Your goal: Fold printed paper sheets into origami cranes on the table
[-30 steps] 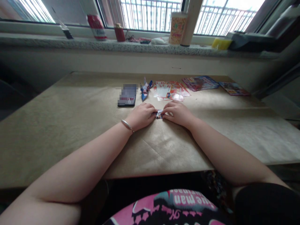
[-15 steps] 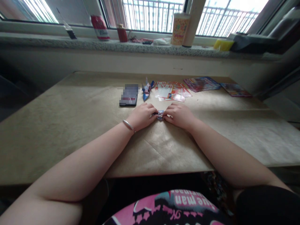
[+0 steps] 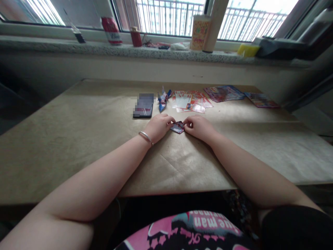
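Note:
Between my hands is a small folded piece of paper (image 3: 178,127), printed in white, dark and red, low over the table or lying on it. My left hand (image 3: 162,125) is closed with its fingertips on the paper's left edge. My right hand (image 3: 198,127) pinches the opposite edge, thumb and forefinger curled into a ring. A blue and white folded paper figure (image 3: 163,100) with pointed ends lies just beyond my left hand. Left of it is a dark phone (image 3: 144,105).
Beyond my right hand lie orange and white printed sheets (image 3: 191,100). Farther right are a colourful stack of cards or booklets (image 3: 224,93) and another stack (image 3: 261,100). On the windowsill (image 3: 91,48) stand a red can (image 3: 111,30), a red bottle (image 3: 135,37) and a patterned cup (image 3: 199,33).
The paper has turned and now shows a wider, flatter face with a point. My hands have drawn slightly apart, the right one shifting its pinch on the edge.

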`<state>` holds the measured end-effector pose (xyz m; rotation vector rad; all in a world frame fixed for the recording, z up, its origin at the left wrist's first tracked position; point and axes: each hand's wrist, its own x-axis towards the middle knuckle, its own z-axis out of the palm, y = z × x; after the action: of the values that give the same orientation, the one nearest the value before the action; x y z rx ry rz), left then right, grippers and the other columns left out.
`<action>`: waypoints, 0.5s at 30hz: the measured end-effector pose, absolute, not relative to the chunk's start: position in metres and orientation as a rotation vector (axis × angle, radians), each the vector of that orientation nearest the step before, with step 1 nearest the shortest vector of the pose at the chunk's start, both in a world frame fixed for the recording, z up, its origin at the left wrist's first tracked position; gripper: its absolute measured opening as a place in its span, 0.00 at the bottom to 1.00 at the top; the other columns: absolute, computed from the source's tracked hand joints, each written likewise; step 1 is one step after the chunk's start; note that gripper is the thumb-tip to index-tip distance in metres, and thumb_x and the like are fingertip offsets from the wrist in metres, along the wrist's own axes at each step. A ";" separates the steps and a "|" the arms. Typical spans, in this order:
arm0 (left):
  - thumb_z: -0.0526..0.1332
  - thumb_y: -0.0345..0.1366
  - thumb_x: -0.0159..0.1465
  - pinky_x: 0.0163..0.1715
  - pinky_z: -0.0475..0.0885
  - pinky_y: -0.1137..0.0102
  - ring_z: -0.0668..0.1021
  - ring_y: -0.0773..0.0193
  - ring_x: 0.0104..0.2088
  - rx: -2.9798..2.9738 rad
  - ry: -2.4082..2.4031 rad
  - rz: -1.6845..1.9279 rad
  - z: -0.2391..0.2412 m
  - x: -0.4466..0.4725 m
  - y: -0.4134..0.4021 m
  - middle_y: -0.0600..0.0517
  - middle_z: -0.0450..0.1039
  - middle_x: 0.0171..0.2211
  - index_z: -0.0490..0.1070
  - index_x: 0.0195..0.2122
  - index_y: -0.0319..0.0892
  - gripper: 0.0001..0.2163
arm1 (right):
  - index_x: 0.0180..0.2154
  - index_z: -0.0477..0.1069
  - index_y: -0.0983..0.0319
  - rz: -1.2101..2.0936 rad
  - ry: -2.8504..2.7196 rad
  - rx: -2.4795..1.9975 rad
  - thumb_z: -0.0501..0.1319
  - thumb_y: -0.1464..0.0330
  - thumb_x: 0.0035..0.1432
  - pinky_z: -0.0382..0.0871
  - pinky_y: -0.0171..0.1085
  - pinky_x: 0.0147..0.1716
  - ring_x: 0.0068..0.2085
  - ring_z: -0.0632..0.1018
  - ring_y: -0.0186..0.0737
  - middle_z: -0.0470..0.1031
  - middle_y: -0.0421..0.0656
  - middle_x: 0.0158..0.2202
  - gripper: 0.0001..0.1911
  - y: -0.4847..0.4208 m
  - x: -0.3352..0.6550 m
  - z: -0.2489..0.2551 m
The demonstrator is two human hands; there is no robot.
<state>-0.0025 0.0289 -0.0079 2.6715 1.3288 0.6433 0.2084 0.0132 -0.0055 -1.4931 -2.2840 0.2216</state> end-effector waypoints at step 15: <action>0.59 0.31 0.61 0.47 0.71 0.64 0.76 0.59 0.42 2.660 1.205 0.719 -0.010 -0.004 0.029 0.48 0.74 0.38 0.76 0.40 0.41 0.09 | 0.35 0.74 0.61 0.460 -2.100 -1.259 0.64 0.72 0.50 0.65 0.34 0.31 0.31 0.72 0.35 0.75 0.40 0.32 0.07 0.016 0.207 -0.018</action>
<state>-0.0043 0.0288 -0.0100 2.6596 1.2054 0.7192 0.2075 0.0162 -0.0176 -1.2588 -2.1001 0.4604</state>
